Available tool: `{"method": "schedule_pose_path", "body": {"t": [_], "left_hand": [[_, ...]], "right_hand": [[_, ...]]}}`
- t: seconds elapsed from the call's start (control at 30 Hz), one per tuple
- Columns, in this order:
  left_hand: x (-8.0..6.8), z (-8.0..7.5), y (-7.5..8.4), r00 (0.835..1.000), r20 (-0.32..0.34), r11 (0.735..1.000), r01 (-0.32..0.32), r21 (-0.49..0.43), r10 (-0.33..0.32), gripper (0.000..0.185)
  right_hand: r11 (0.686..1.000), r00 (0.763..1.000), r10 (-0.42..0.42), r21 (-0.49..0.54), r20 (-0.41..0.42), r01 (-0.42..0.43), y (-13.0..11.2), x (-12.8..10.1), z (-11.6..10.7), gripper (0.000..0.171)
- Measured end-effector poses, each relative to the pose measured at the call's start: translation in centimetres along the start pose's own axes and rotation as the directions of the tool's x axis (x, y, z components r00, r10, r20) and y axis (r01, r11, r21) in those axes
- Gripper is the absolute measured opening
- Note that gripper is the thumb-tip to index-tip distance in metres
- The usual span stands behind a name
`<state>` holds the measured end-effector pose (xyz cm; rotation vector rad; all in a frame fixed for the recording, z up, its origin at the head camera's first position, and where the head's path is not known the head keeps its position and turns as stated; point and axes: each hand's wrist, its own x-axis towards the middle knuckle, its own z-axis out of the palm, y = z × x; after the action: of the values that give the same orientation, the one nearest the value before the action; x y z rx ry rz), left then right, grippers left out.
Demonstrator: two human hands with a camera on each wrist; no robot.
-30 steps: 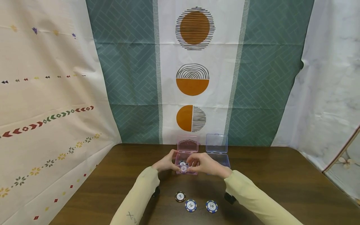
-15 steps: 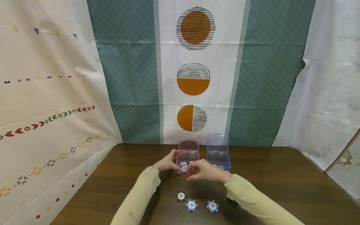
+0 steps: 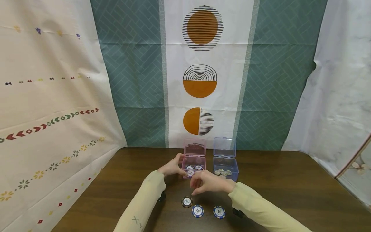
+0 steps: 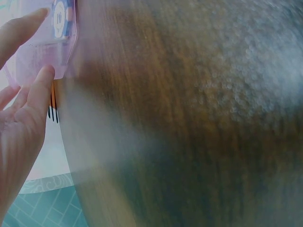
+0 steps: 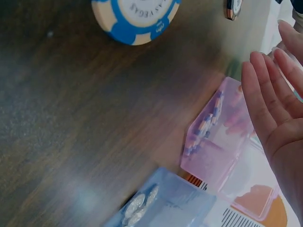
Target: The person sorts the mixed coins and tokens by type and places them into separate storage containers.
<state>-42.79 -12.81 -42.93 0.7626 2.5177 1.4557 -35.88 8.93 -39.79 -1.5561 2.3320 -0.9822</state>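
Note:
My left hand (image 3: 172,166) holds the left side of a pink see-through plastic box (image 3: 192,160), thumb at its front corner and fingers farther back. Its hinged lid (image 3: 195,149) stands up. Several blue-and-white poker chips (image 5: 204,130) show inside through the wall in the right wrist view. My right hand (image 3: 211,182) hangs over the table just in front of the box, fingers bent loosely with nothing in them. Its thumb tip is near a black poker chip (image 3: 186,202). Two blue-and-white poker chips marked 10, one left (image 3: 197,211) and one right (image 3: 219,212), lie nearer me.
Right of the pink box stands a blue see-through box (image 3: 224,161), lid up, with several silvery coin-like discs (image 5: 136,206) in it. Both boxes are near the back edge of the brown wooden table (image 3: 269,183). A patterned cloth (image 3: 200,125) hangs behind.
My right hand has come out of the pink box and moved toward me, leaving a chip inside. The blue box's discs now show. My left hand has stayed on the pink box.

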Motion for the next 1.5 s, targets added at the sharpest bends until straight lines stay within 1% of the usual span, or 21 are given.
{"method": "schedule_pose_path", "body": {"t": [0.27, 0.4, 0.43, 0.47, 0.5, 0.6, 0.67, 0.7, 0.73, 0.93, 1.07, 1.2, 1.3, 1.4, 1.5], "left_hand": [[0.1, 0.0, -0.1, 1.0, -0.006, 1.0, -0.004, 0.009, 0.004, 0.072], [0.0, -0.2, -0.1, 1.0, 0.002, 1.0, 0.0, -0.006, 0.0, 0.071], [-0.1, -0.2, -0.1, 1.0, 0.006, 1.0, -0.007, -0.007, 0.007, 0.071], [-0.2, -0.2, -0.2, 0.999, 0.009, 0.999, -0.036, 0.005, 0.036, 0.07], [-0.2, -0.3, -0.2, 0.999, 0.011, 0.999, -0.049, 0.0, 0.049, 0.069], [-0.2, -0.2, -0.2, 0.998, 0.01, 0.998, -0.06, -0.001, 0.06, 0.068], [-0.2, -0.2, -0.1, 0.998, 0.004, 0.998, -0.057, 0.009, 0.057, 0.068], [-0.1, -0.1, 0.0, 0.999, 0.001, 0.999, -0.032, -0.004, 0.032, 0.069], [-0.1, -0.1, 0.1, 1.0, 0.0, 1.0, -0.025, -0.001, 0.025, 0.07], [-0.1, -0.1, 0.1, 1.0, 0.001, 1.0, -0.024, 0.009, 0.024, 0.07], [0.0, -0.1, 0.0, 1.0, 0.001, 0.999, -0.031, 0.009, 0.031, 0.069], [0.0, 0.0, 0.0, 0.999, -0.006, 0.999, -0.043, 0.002, 0.043, 0.068], [0.0, 0.0, 0.0, 0.999, -0.008, 0.999, -0.038, -0.004, 0.038, 0.069], [0.0, 0.0, 0.0, 1.0, -0.002, 0.999, -0.031, -0.007, 0.031, 0.07], [0.0, -0.1, 0.0, 1.0, 0.003, 1.0, -0.025, -0.009, 0.025, 0.07]], "right_hand": [[0.999, 1.0, 0.014, -0.032, 0.023, -0.013, -0.4, 0.4, 0.4, 0.021], [0.998, 0.998, 0.041, -0.043, 0.05, -0.039, -0.4, 0.6, 0.8, 0.022], [0.998, 0.997, 0.049, -0.049, 0.057, -0.047, -0.4, 0.7, 0.9, 0.023], [0.997, 0.996, 0.058, -0.054, 0.064, -0.054, -0.4, 0.7, 1.0, 0.023], [0.997, 0.995, 0.065, -0.053, 0.073, -0.061, -0.4, 0.8, 1.1, 0.023], [0.994, 0.992, 0.083, -0.077, 0.092, -0.076, -0.4, 1.0, 1.5, 0.025], [0.992, 0.99, 0.09, -0.1, 0.104, -0.08, -0.3, 1.2, 1.7, 0.025], [0.99, 0.99, 0.091, -0.116, 0.109, -0.079, -0.3, 1.2, 1.7, 0.026], [0.988, 0.989, 0.093, -0.131, 0.113, -0.078, -0.3, 1.3, 1.8, 0.026], [0.979, 0.987, 0.087, -0.192, 0.133, -0.061, -0.5, 1.6, 2.2, 0.029], [0.969, 0.987, 0.067, -0.246, 0.148, -0.029, -0.7, 1.8, 2.4, 0.03], [0.945, 0.986, 0.042, -0.326, 0.16, 0.013, -0.8, 2.1, 2.7, 0.03], [0.928, 0.986, 0.03, -0.371, 0.166, 0.034, -0.8, 2.2, 2.8, 0.029], [0.921, 0.985, 0.024, -0.387, 0.168, 0.044, -0.7, 2.2, 2.9, 0.027], [0.921, 0.985, 0.026, -0.386, 0.169, 0.042, -0.7, 2.2, 3.0, 0.025]]}}
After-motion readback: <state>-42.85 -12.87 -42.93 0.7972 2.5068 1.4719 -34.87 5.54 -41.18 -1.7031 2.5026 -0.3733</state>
